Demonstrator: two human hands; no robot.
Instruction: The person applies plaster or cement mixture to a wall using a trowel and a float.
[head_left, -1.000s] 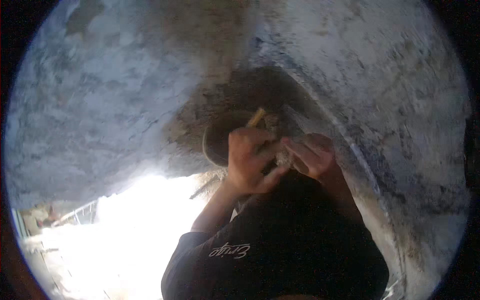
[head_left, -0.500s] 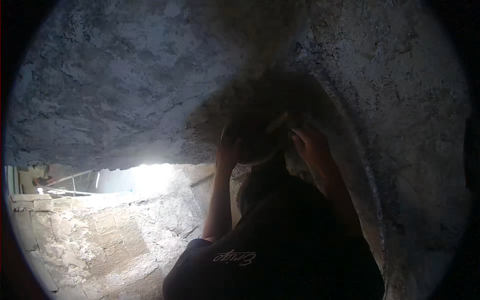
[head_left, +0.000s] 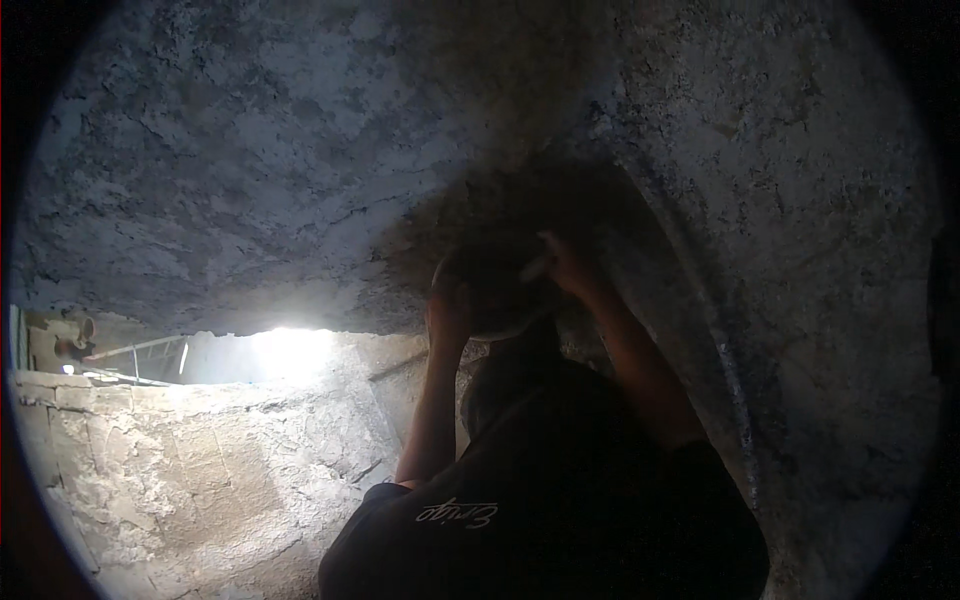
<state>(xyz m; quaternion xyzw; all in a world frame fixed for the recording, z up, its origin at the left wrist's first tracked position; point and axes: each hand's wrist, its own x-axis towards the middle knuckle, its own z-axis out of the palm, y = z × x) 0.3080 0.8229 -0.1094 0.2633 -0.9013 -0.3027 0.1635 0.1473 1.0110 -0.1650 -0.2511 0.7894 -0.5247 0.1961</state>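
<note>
A dark round object [head_left: 495, 295] with a thin pale lower rim, perhaps a bowl, is held up in a deeply shadowed hollow of the rough grey plaster. My left hand [head_left: 449, 315] grips it at its left side, fingers mostly in shade. My right hand [head_left: 567, 262] is raised at the object's upper right, fingers bent around or against a small pale piece [head_left: 533, 268] too dim to name. My forearms and dark shirt fill the lower middle.
Rough plastered surfaces [head_left: 230, 170] surround my hands above and at the sides. A pale curved ridge [head_left: 715, 330] runs down the right. At lower left is a bright opening [head_left: 290, 350] with thin bars, above a wall of cracked pale blocks [head_left: 200, 470].
My hands have moved apart: the left onto the round object's left side, the right leftward and upward since half a second ago. The yellow stick seen earlier is no longer distinct.
</note>
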